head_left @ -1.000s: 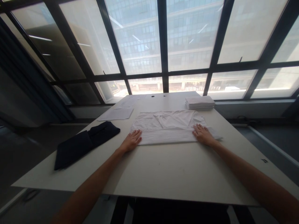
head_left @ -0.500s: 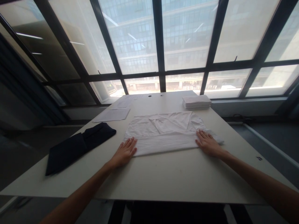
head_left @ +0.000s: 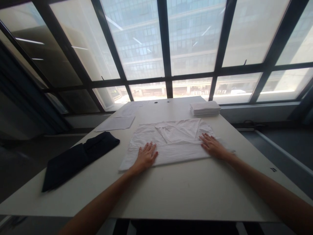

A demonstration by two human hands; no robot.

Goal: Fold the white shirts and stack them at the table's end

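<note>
Your left hand (head_left: 146, 156) has slid inward onto the white shirt (head_left: 171, 140); both palms, right hand (head_left: 212, 145) too, press flat, fingers spread, holding nothing.

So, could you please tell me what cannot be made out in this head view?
- Papers: any writing is too small to read.
- Two dark dots at the far table edge: too small to identify.
- White shirt: parts are hidden under the left hand and right hand.
- Folded white stack: count unclear.

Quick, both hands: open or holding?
Left hand: open, flat on the white shirt.
Right hand: open, flat on the shirt.
</note>
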